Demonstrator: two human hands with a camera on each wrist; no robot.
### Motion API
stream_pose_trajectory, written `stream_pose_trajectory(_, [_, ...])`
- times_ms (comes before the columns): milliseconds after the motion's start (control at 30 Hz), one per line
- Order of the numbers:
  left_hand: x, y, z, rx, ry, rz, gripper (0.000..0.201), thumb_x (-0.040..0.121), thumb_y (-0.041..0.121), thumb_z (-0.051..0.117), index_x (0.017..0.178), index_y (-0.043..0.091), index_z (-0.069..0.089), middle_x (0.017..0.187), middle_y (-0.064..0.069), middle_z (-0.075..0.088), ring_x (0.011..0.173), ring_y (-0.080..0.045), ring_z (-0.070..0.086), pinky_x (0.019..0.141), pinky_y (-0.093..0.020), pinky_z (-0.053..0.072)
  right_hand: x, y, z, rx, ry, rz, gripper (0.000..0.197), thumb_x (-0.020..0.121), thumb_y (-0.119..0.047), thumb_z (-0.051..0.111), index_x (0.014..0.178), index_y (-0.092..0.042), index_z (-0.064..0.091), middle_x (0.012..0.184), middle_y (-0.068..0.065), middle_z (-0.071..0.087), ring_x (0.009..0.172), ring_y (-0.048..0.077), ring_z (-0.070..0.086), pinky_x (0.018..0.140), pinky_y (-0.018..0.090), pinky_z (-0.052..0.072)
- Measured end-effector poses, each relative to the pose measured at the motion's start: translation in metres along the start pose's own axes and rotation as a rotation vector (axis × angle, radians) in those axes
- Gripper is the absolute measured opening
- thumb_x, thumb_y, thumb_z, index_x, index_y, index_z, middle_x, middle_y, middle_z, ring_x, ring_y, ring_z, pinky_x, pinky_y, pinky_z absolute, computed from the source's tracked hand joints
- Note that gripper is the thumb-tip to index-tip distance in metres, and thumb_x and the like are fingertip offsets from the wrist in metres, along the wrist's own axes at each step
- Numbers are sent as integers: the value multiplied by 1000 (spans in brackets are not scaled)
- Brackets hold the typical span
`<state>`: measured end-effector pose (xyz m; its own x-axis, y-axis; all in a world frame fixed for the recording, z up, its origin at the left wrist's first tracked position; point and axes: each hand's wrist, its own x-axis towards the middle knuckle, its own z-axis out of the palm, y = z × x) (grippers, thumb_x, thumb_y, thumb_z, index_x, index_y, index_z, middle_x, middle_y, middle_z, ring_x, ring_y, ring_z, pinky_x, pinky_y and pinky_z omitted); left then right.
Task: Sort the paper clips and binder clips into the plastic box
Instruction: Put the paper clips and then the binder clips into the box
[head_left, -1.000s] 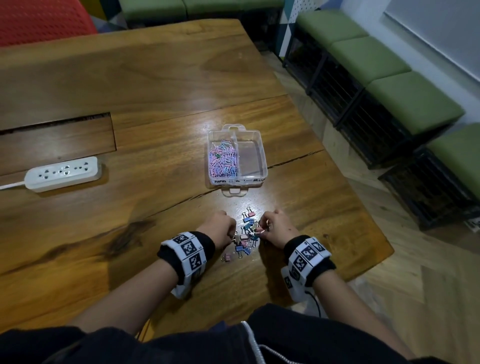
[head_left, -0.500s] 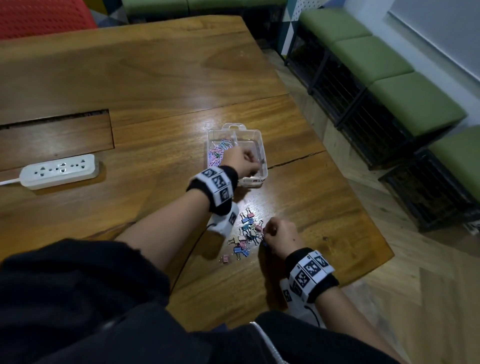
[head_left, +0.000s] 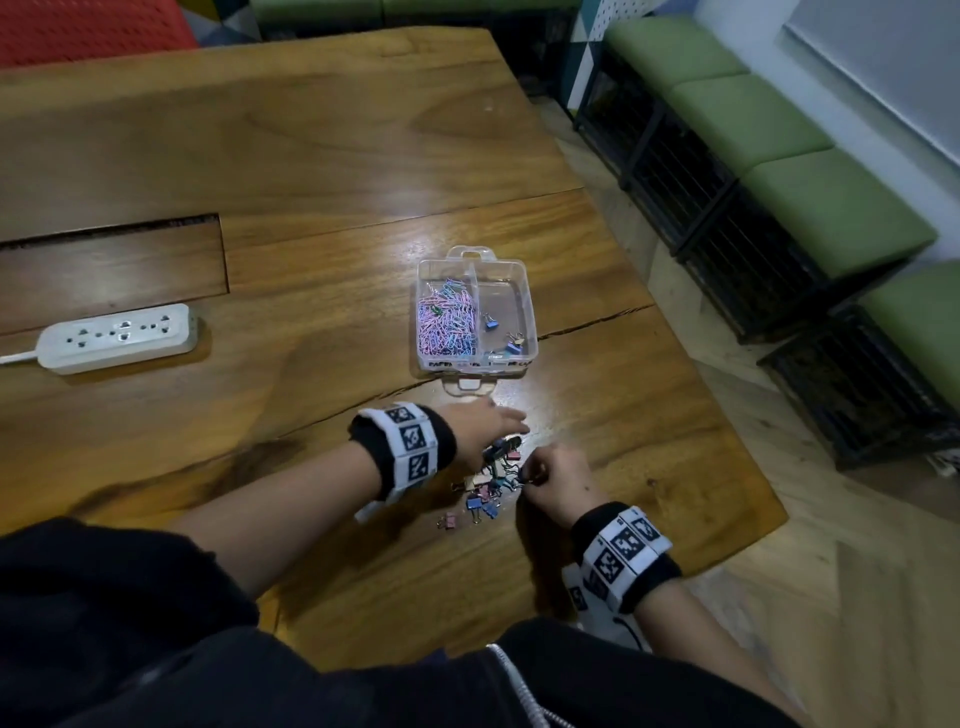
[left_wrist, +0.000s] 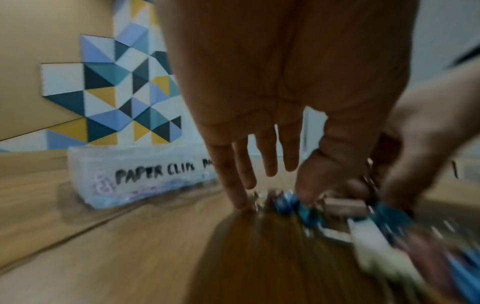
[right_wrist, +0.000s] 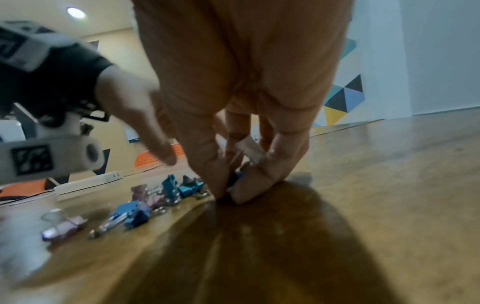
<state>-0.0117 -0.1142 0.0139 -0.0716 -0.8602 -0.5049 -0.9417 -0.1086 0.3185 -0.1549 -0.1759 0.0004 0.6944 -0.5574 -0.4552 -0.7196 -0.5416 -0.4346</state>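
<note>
A clear plastic box (head_left: 527, 291) stands mid-table; its front wall (left_wrist: 140, 174) reads "PAPER CLIPS". Pastel paper clips (head_left: 448, 322) fill its left compartment, and a few binder clips (head_left: 503, 338) lie in the right one. A pile of coloured binder clips (head_left: 485, 493) sits on the table near me, also seen low on the wood (right_wrist: 135, 214). My left hand (head_left: 506, 421) hovers over the pile's far side, fingers (left_wrist: 267, 160) straight and empty. My right hand (head_left: 535, 475) is curled at the pile's right edge, pinching binder clips (right_wrist: 250, 151) against the table.
A white power strip (head_left: 119, 338) lies at the left, below a recessed panel (head_left: 114, 270) in the wooden table (head_left: 311, 156). A crack runs across the wood by the box. Green benches (head_left: 779, 156) line the wall beyond the table's right edge.
My left hand carried clips from the pile to the box's right compartment, released them there, and has come back open to the pile. The right hand stayed at the pile.
</note>
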Motion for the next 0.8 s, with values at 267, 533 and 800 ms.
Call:
stream_pose_trajectory(267, [-15,2,29,60,149,-132,39,87,15,59,125,20,51,131,-5,46,118,-24,42,95,-37,48,29,-27,-58,218,86,-9,7,81,-6,60,84,-11,57,88,2,57,84,15,56,77,25,50])
stream_pose_trajectory(533, [-25,1,29,-30,206,-226,24,91,9,51,115,12,54,114,-10,52,104,-25,51,89,-37,49,62,-50,-66,300,250,-119,31,83,-16,62,113,-11,55,118,4,53,93,15,56,74,22,52])
stream_pose_trajectory(800, [-31,-12,20,-137,308,-284,12,89,9,49,97,13,57,100,-6,61,96,-23,54,84,-35,48,14,-13,-9,-153,-161,-199,49,74,-23,71,120,-31,55,131,-3,40,121,18,35,104,35,35])
